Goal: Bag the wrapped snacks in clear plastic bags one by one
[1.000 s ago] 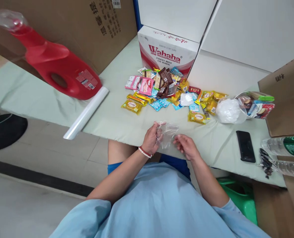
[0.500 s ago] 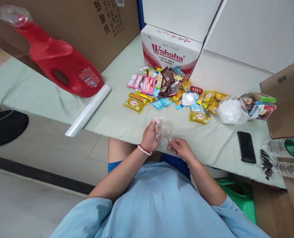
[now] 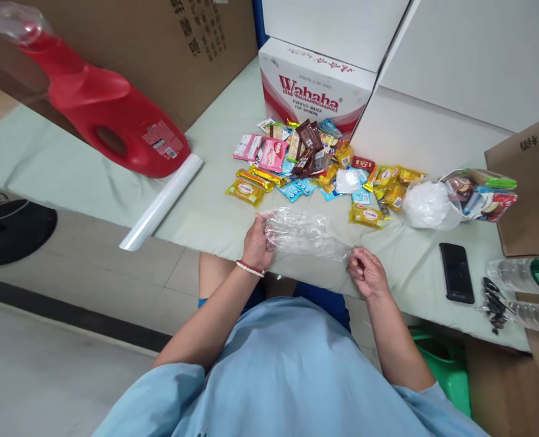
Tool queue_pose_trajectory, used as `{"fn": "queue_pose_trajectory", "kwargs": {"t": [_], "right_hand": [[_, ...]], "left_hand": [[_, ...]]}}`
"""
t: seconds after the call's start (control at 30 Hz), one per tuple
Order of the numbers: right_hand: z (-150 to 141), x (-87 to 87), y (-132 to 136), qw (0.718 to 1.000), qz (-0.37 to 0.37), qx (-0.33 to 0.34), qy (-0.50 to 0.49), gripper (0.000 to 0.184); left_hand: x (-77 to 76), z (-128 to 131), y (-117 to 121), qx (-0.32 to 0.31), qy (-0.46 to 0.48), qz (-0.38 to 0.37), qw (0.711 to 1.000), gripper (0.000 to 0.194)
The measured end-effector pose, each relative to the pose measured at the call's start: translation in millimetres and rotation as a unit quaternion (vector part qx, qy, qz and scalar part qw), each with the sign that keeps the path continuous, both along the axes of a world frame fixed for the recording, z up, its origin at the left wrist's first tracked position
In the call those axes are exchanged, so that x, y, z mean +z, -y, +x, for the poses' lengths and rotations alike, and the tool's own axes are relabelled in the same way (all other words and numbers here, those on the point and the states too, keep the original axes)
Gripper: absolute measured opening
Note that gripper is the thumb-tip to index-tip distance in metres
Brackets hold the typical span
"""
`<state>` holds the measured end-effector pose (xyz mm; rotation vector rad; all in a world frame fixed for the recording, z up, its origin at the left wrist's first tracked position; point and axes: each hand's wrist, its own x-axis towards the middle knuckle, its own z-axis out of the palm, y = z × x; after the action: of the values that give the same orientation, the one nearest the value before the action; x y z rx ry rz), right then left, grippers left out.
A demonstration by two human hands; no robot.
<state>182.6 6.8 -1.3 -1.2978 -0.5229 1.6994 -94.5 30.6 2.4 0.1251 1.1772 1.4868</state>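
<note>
A crinkled clear plastic bag (image 3: 303, 233) is stretched sideways between my two hands, over the front edge of the table (image 3: 215, 224). My left hand (image 3: 258, 243), with a red and white bracelet at the wrist, is closed on the bag's left end. At the other end, my right hand (image 3: 367, 271) pinches a corner between thumb and fingers. Just behind the bag lies a pile of wrapped snacks (image 3: 308, 152), with pink, brown, blue and yellow packets. One yellow snack packet (image 3: 365, 214) is nearest the right hand.
A red jug (image 3: 119, 121) and a white roll (image 3: 162, 203) are on the left. A Wahaba-style water carton (image 3: 315, 91) stands behind the snacks. To the right are a bundle of white plastic (image 3: 427, 204), a black phone (image 3: 456, 273) and clear bottles (image 3: 508, 273).
My hands have moved apart, the left one leftward and the right one rightward. The plastic bag, bunched small between them before, is now drawn out wide.
</note>
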Motion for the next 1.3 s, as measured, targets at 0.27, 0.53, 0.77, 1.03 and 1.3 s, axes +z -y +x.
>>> {"fn": "queue_pose_trajectory", "kwargs": {"t": [0.27, 0.53, 0.77, 1.03, 1.3], "right_hand": [[2, 5.3, 2, 0.997, 0.024, 0.002, 0.078, 0.042], [-19, 28.0, 0, 0.990, 0.076, 0.072, 0.096, 0.040], [-8, 36.7, 2, 0.989, 0.103, 0.035, 0.096, 0.038], [-64, 21.5, 17, 0.985, 0.126, 0.080, 0.089, 0.047], [-64, 20.6, -10, 0.983, 0.144, 0.013, 0.113, 0.040]], "left_hand": [[-17.4, -24, 11, 0.046, -0.433, -0.013, 0.900, 0.047], [11.6, 33, 33, -0.155, -0.754, 0.350, 0.534, 0.040], [7.9, 54, 11, -0.240, -0.698, 0.318, 0.595, 0.033], [17.0, 78, 27, -0.174, -0.614, 0.231, 0.735, 0.029], [17.1, 39, 14, -0.070, -0.399, 0.087, 0.910, 0.034]]}}
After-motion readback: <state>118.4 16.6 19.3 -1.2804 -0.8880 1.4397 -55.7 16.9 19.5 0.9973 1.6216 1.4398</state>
